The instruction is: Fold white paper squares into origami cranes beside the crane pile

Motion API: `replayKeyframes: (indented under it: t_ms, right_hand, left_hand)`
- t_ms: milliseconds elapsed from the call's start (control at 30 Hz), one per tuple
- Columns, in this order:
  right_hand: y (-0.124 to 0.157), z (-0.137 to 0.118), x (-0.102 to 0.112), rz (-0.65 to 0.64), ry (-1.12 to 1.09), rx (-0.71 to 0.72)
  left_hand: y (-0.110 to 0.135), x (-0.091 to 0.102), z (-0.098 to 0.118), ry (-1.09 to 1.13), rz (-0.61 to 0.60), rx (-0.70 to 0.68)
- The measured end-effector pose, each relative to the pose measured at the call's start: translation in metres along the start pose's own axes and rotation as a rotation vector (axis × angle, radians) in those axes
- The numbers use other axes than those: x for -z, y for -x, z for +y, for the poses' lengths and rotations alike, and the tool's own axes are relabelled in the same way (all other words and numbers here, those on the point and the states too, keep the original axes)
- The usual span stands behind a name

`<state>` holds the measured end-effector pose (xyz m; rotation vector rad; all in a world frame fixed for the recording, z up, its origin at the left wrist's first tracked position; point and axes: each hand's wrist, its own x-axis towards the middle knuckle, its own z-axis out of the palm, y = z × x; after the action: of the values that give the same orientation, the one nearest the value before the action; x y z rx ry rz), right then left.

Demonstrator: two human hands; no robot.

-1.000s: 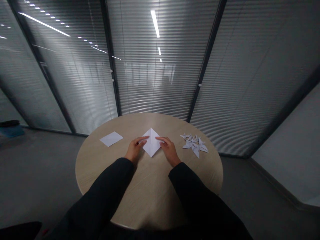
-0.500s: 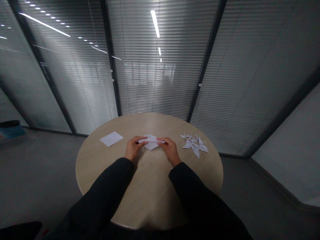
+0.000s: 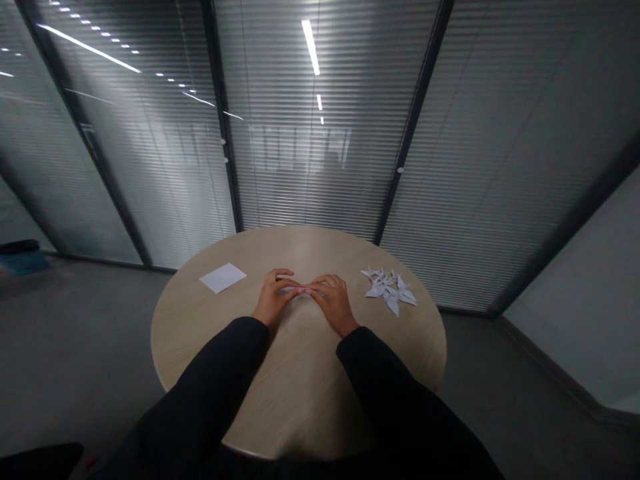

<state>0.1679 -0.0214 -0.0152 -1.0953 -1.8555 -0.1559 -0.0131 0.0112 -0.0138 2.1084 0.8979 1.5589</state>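
"What did we have between the hands at that moment?"

"We had a folded white paper (image 3: 295, 289) on the round wood-veneer table (image 3: 300, 380), right between the left hand (image 3: 273, 298) and the right hand (image 3: 333, 301). Only a thin sliver of it showed."

"How did we judge it would handle?"

"Light and thin, we thought: crisp along its creases, yet soft enough to crumple or slide on the smooth tabletop. Its layers looked likely to spring apart, so we would have taken it at the folded edge, near the middle, not by a loose point."

"And the hands?"

"Both were curled, their fingertips meeting over the paper and closed on it. Whether they pinched it or only pressed it down, we could not tell."

"What differed from the earlier frame?"

"A second earlier the paper had lain as a broad, open diamond, with the hands spread on either side. Now it was a narrow strip and the hands had drawn together. The loose white paper square (image 3: 223, 278) and the pile of origami figures (image 3: 389, 291) had stayed where they were."
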Motion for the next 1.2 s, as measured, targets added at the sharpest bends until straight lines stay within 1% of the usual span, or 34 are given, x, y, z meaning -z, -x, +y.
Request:
replayKeyframes:
  t_ms: [133,267,333,400,500,600,700,800,867,933,1033,1200]
  right_hand:
    - [-0.001,0.004,-0.002,-0.003,-0.043,-0.012]
    - [-0.003,0.010,-0.004,0.000,-0.131,-0.034]
    - [-0.004,0.014,-0.004,0.008,-0.177,-0.043]
    - [-0.004,0.017,-0.002,0.023,-0.214,-0.064]
    - [-0.005,0.022,-0.001,0.054,-0.262,-0.129]
    - [-0.005,0.024,-0.001,0.072,-0.320,-0.219]
    - [-0.005,0.023,-0.003,0.066,-0.392,-0.309]
    - [-0.005,0.022,-0.004,0.046,-0.458,-0.383]
    - [-0.005,0.022,-0.004,0.013,-0.508,-0.428]
    - [-0.005,0.022,-0.004,-0.022,-0.562,-0.469]
    - [-0.005,0.023,-0.004,-0.032,-0.603,-0.498]
    - [-0.004,0.025,-0.005,-0.029,-0.588,-0.535]
  left_hand:
    - [-0.002,0.003,0.002,0.032,-0.031,0.004]
    - [-0.005,0.008,0.001,0.041,-0.043,0.054]
    - [-0.007,0.011,-0.002,0.059,-0.018,0.087]
    - [-0.009,0.015,-0.006,0.091,0.037,0.125]
    - [-0.013,0.020,-0.010,0.177,0.090,0.211]
    - [-0.014,0.023,-0.007,0.259,0.094,0.354]
    - [-0.014,0.024,-0.002,0.311,0.124,0.505]
    - [-0.013,0.023,-0.001,0.441,0.160,0.596]
    - [-0.012,0.022,-0.002,0.547,0.175,0.623]
    - [-0.011,0.021,-0.004,0.608,0.166,0.639]
    - [-0.011,0.021,-0.006,0.632,0.133,0.658]
    - [-0.010,0.020,-0.006,0.672,0.159,0.706]
